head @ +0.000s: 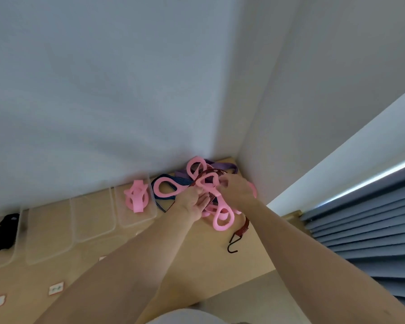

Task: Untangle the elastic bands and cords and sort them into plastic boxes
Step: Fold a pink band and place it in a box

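Two boxes started: pink bands [136, 198] in one plastic box [126, 219], black cords [1, 230] in another.
Remaining: tangle [197, 170] of bands at the table [185, 258] corner, mostly unsorted.
Hands: left hand [193, 203] grips the red hooked cord [242, 226]; right hand [235, 190] pinches a pink loop [207, 183].

Nothing legible: small white labels [56, 288] on the table [208, 260], well left of where left hand [192, 203] and right hand [237, 189] grip the tangle [223, 229], are blurred.
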`<state>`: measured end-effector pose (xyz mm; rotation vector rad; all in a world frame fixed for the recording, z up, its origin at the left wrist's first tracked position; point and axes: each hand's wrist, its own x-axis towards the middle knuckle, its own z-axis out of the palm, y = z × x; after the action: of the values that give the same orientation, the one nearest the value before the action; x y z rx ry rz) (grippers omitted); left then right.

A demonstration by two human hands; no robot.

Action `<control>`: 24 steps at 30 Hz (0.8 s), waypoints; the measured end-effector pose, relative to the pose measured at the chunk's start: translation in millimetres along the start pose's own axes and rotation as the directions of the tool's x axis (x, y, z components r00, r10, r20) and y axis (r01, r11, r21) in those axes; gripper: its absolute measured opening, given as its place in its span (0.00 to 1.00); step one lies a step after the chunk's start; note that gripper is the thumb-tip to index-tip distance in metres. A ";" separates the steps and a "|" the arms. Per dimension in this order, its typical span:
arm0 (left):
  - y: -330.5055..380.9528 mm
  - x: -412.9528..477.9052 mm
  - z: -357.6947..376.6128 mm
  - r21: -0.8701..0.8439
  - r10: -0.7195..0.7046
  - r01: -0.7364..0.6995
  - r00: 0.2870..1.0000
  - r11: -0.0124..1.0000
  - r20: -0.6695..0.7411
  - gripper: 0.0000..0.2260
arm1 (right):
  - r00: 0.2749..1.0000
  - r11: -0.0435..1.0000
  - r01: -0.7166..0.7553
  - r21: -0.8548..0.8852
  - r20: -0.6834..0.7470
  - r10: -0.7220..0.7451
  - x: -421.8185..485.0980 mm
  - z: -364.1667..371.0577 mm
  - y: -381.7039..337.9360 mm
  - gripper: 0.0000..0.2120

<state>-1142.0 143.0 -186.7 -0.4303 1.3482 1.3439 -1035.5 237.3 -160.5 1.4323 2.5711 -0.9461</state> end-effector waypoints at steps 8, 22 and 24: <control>13.9 -3.5 16.9 0.012 0.252 -0.258 0.954 0.966 0.161 0.09 | 0.991 0.794 -0.122 0.595 0.120 0.062 12.4 -9.6 19.8 0.02; 47.7 -87.4 56.3 0.365 0.678 -0.746 0.662 0.557 0.318 0.17 | 0.964 0.567 0.126 0.814 0.033 -0.263 3.4 -98.8 5.6 0.03; 48.7 -98.7 62.4 0.409 0.698 -0.761 0.637 0.503 0.327 0.18 | 0.956 0.569 0.160 0.807 0.017 -0.293 1.0 -108.8 1.0 0.04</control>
<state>-1126.2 167.7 -63.6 0.6976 1.8074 1.5418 -1009.0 296.2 -73.1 1.0210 2.3005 -2.3839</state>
